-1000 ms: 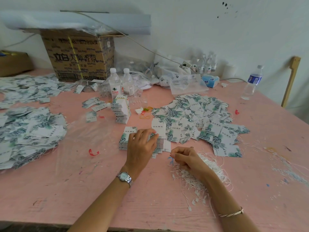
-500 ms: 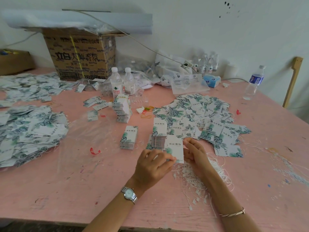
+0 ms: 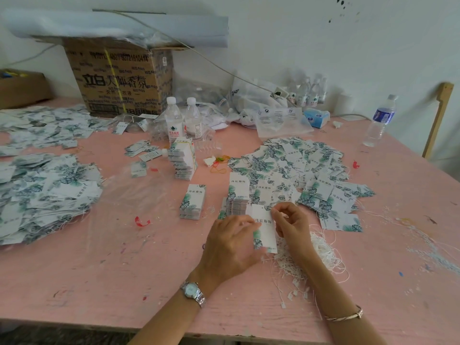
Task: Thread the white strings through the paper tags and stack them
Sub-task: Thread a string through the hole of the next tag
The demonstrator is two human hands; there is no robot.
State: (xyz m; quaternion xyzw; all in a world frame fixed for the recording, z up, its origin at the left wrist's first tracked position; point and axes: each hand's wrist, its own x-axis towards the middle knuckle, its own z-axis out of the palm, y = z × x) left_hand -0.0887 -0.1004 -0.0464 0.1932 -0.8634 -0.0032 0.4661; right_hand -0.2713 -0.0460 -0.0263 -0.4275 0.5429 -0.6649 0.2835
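Holds one paper tag [image 3: 265,230] near the middle of the table's [image 3: 99,282] front edge: left grip [image 3: 231,245] clamped on its left side, right grip [image 3: 291,222] pinched on its top corner, with white strings [image 3: 321,250] heaped underneath, tag stack [image 3: 237,197] just behind.

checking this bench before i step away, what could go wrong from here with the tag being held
1. The right hand works right over the tangled white strings; pulling one free may drag others along or knot them.
2. The tag stack stands just behind the held tag and the left hand; a nudge could topple it.
3. The scattered tag pile lies close, so the held tag might get mixed in.
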